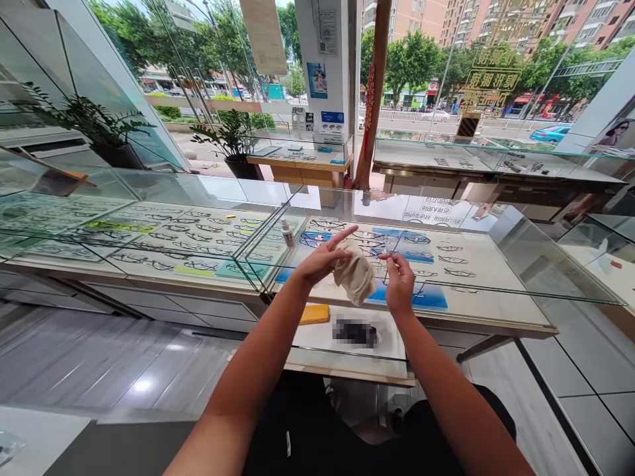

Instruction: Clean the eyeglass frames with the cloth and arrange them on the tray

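Observation:
My left hand (321,260) grips a crumpled beige cloth (356,276), which hangs below the thumb while the index finger points out to the right. Just to the right, my right hand (401,283) is closed in a pinch on what look like thin-rimmed glasses (389,254). Their outline blends into the eyewear behind, so their full shape is hard to make out. Both hands are held above the glass display case, close together but apart. A small white spray bottle (287,234) stands upright on the case, left of my left hand.
Rows of glasses (198,230) fill the display case. Nearer me, a yellow-orange case (314,314) and a blurred-out dark object (354,332) lie on a lower shelf. Glass edges run in front of my arms. Potted plants (231,142) and more showcases (431,158) stand behind.

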`<action>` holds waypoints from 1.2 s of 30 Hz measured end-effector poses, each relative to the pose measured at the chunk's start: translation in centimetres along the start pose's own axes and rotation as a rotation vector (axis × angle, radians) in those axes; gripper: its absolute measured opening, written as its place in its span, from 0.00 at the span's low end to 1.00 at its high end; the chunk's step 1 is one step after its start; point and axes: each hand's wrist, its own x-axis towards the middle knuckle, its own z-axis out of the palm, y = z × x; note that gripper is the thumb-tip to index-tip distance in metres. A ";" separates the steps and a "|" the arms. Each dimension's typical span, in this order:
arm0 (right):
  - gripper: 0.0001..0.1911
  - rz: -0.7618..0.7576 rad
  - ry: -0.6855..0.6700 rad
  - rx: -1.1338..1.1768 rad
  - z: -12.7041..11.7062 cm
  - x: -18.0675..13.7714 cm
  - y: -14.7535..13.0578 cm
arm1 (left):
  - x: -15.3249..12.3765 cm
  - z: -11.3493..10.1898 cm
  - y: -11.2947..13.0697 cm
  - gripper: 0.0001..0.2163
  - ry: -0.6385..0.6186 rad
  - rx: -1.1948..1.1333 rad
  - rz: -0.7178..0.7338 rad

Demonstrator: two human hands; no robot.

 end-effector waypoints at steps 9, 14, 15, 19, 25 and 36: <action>0.15 -0.005 0.006 0.004 0.0 0.1 0.3 | 0.2 0.2 -0.5 0.23 -0.059 0.246 -0.081; 0.15 -0.006 0.010 0.007 0.0 0.1 0.3 | 0.2 0.6 -0.3 0.22 -0.039 0.328 0.006; 0.15 -0.006 0.010 0.006 0.0 0.1 0.2 | 0.3 0.6 -0.3 0.22 -0.032 0.343 0.027; 0.16 -0.010 0.012 -0.010 0.0 0.1 0.0 | 0.5 0.5 -0.5 0.21 -0.003 0.392 0.057; 0.15 -0.002 -0.024 -0.014 -0.1 0.0 -0.1 | 0.7 0.7 -0.9 0.15 0.049 0.584 0.343; 0.15 0.015 -0.195 0.008 0.0 0.0 0.5 | 0.8 1.5 -0.9 0.14 0.177 0.493 0.426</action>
